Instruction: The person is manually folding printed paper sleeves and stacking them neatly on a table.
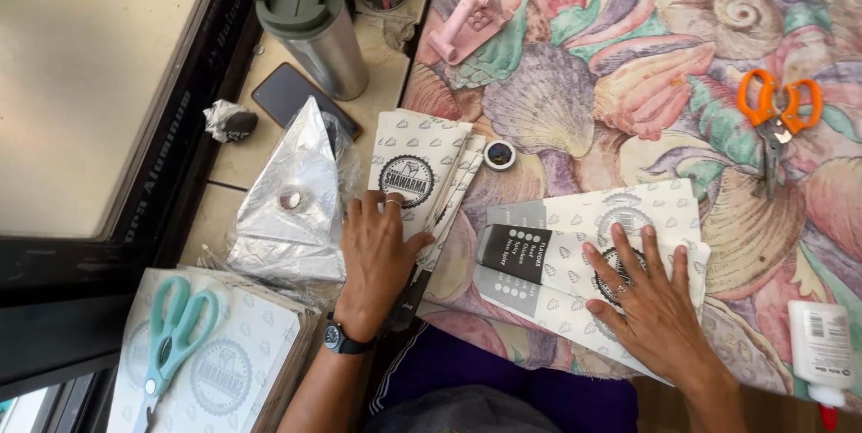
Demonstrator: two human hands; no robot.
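The bench (575, 65), covered by a cloth with big seashell patterns, carries the work at its near edge. At its left edge a narrow sill holds a steel travel mug (314, 25), a dark phone (292, 94) and a crumpled foil bag (292, 204); nearer the left corner lies a pile of printed paper bags (242, 361) with teal scissors (175, 334) on top.

The right hand (651, 303) lies flat, fingers spread, on a folded printed paper sheet (557, 258) close to the near edge; its grip is wide and closes on nothing, it only presses. The left hand (377, 258) rests palm down on a fanned stack of bags (422, 173) at the bench's left edge, grip likewise loose and holding nothing.

To press the fold well, I judge the palm should keep the sheet pinned while its edges stay lined up, so the crease comes out straight.

Orange scissors (777, 110) lie near the right edge, a glue bottle (822, 343) at the near right corner, a pink tool (471, 11) at the far side, and a small round cap (499, 155) beside the fanned stack.
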